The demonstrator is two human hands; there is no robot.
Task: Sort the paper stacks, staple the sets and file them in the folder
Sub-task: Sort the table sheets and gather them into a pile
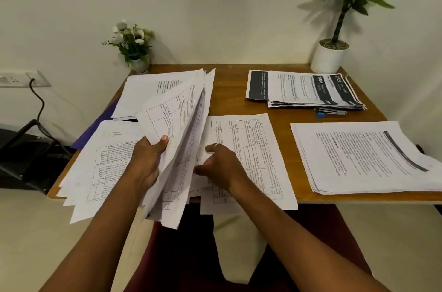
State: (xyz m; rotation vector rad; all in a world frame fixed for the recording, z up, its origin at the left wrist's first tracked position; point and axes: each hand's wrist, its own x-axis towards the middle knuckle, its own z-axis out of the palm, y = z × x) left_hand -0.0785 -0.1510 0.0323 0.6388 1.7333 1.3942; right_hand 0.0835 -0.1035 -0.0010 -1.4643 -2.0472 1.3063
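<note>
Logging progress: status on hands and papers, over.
Left hand grips lifted sheaf. Right hand at its pages, grip unclear. Loose sheets underneath, nothing blocking.

wooden counter (239,91) centre frame | small white-flowered plant (132,43) upper left of centre, at its far corner | tall leafy plant (344,0) in white pot (328,57), upper right | wall socket (16,79) with black cable (40,102), left edge

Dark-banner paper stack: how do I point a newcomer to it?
Start at the tall plant's white pot on the wooden table's far right corner. The dark-banner stack lies just in front of it. Unlike the near-right pile with one grey stripe, its top sheets carry black bands with large white numbers.
</note>
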